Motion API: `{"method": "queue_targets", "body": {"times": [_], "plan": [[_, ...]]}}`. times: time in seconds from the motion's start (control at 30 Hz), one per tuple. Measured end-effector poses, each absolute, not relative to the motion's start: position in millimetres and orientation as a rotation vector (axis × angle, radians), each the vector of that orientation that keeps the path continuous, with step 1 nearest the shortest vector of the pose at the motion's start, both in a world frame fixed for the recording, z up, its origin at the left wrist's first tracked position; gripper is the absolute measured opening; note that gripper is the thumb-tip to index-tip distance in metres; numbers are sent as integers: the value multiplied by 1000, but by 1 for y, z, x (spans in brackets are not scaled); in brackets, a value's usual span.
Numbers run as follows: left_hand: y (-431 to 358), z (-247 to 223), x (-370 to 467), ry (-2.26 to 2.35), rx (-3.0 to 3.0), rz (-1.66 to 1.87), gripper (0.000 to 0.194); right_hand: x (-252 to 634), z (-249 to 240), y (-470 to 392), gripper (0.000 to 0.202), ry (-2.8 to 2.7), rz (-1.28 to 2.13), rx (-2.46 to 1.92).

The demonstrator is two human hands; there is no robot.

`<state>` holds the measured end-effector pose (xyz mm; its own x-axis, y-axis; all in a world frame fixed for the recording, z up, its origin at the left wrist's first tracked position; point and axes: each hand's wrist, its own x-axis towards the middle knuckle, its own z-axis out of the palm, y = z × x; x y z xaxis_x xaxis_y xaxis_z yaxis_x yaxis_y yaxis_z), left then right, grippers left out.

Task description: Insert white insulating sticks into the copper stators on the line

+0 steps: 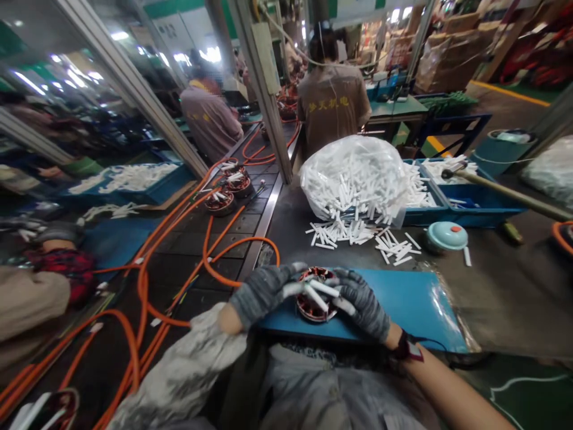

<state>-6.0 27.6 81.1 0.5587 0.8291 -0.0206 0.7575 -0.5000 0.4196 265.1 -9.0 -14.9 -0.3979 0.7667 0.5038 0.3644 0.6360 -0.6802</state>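
Note:
A round motor stator (316, 312) with copper windings rests on the blue mat (412, 304) in front of me. Several white sleeves (320, 295) lie across its top, pointing in different directions. My left hand (267, 291), in a grey glove with pale fingertips, curls round the stator's left side, its fingertips by the sleeves. From the right, my right hand (364, 303), gloved alike, closes on the rim, with thumb and fingers beside the sleeve ends. The fingers partly hide the stator's sides.
A clear bag of white sleeves (353, 173) spills onto the table behind the mat. Blue bins (483, 206) and a turquoise round container (446, 236) stand to its right. Orange cables (143, 292) and more stators (220, 203) lie on the left conveyor. Co-workers (333, 95) are nearby.

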Motion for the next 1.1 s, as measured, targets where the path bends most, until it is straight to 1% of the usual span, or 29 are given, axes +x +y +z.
{"method": "queue_targets", "body": {"times": [0.1, 0.17, 0.2, 0.3, 0.37, 0.53, 0.6, 0.7, 0.8, 0.93, 1.0, 1.1], "plan": [[54, 54, 10, 1334, 2318, 250, 54, 276, -12, -10, 33, -1778, 722, -1156], [62, 50, 14, 1231, 2263, 370, 60, 283, -10, -12, 43, -1622, 885, -1243], [63, 52, 15, 1154, 2226, 457, 60, 287, -9, -15, 48, -1559, 964, -1249], [56, 69, 23, 956, 2117, 655, 43, 298, -6, -21, 52, -1436, 1131, -1199], [51, 78, 35, 949, 2130, 645, 35, 301, -5, -22, 48, -1414, 1183, -1163], [48, 73, 76, 1149, 2413, 269, 38, 294, -5, -9, 44, -1528, 1165, -1075], [49, 67, 81, 1214, 2523, 204, 36, 292, -4, -3, 42, -1544, 1174, -1053], [50, 63, 72, 1124, 2529, 285, 31, 291, -2, 2, 38, -1557, 1192, -1021], [48, 63, 56, 976, 2565, 361, 29, 292, -2, 5, 36, -1643, 1139, -989], [46, 62, 39, 858, 2825, 286, 27, 292, 1, 13, 35, -1863, 982, -964], [47, 59, 33, 932, 2863, 250, 28, 292, 4, 16, 34, -1939, 972, -952], [50, 56, 27, 1373, 2784, 289, 41, 292, 8, 18, 34, -1945, 1018, -966]]}}
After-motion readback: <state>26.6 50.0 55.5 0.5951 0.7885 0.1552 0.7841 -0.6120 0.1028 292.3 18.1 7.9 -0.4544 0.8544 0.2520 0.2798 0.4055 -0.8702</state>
